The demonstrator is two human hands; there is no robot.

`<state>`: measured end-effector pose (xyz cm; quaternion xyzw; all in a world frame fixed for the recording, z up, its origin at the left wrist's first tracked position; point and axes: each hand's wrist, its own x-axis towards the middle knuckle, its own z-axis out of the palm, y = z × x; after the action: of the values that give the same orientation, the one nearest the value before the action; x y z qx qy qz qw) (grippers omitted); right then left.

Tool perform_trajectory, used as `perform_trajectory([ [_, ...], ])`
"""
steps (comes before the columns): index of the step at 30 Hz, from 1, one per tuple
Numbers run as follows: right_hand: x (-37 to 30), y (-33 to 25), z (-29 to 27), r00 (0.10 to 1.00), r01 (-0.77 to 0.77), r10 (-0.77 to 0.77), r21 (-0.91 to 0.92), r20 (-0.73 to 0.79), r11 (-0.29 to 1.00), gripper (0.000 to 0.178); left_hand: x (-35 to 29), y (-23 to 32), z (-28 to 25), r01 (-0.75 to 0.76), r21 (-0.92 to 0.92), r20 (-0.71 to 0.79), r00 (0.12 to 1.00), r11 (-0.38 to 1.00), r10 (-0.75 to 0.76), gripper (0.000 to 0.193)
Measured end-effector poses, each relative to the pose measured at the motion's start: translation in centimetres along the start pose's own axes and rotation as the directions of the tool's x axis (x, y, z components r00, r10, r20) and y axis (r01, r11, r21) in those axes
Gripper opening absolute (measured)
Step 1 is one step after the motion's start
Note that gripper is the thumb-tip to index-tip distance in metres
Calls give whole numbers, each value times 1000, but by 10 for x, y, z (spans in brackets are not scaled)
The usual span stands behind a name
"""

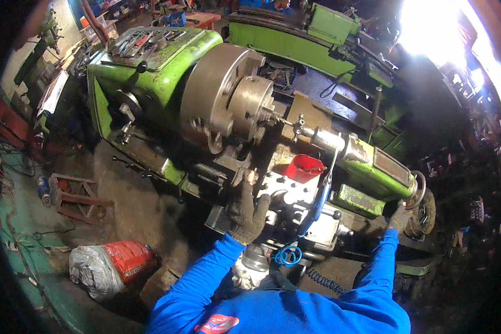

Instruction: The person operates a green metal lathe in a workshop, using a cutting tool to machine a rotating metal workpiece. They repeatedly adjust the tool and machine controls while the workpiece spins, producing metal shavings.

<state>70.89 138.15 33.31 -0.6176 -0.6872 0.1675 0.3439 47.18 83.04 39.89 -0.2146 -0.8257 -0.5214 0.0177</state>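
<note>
My right hand (399,218), in a dark knit glove, is closed on the rim of the tailstock handwheel (420,189) at the right. My left hand (246,214), gloved alike with a bare fingertip showing, has its fingers apart beside the lathe carriage (295,186); whether it touches it I cannot tell. A drill bit (282,120) points from the green tailstock (376,167) toward the smaller chuck (251,103), which sits in front of a large chuck (211,92). The large chuck's lower jaw looks smeared by motion. A red cup (304,168) stands on the carriage.
A blue hose-like piece (319,206) crosses the carriage, with a blue coil (288,255) below. Tools lie on the green headstock (167,72). A red and silver sack (114,267) and wooden frame (80,197) stand at left. Another green machine (289,44) is behind.
</note>
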Motion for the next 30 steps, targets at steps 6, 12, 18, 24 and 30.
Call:
perform_trajectory([
  [6,-86,37,-29,997,78,-78,-138,4,987,72,-73,-46,-27,102,-91,-125,986,991,-113,59],
  [12,-155,36,-78,988,50,-52,21,145,999,47,-179,-147,-80,402,103,-138,912,910,-387,59],
  [18,-196,67,-76,984,156,-170,185,60,970,37,-245,-217,-115,488,305,-67,867,818,-493,60],
  [24,-237,36,-87,958,235,-256,155,130,959,32,-230,-212,-122,434,384,35,875,815,-483,60],
  [30,-243,28,-92,959,224,-242,128,146,966,30,-209,-200,-116,405,294,56,897,866,-438,60],
])
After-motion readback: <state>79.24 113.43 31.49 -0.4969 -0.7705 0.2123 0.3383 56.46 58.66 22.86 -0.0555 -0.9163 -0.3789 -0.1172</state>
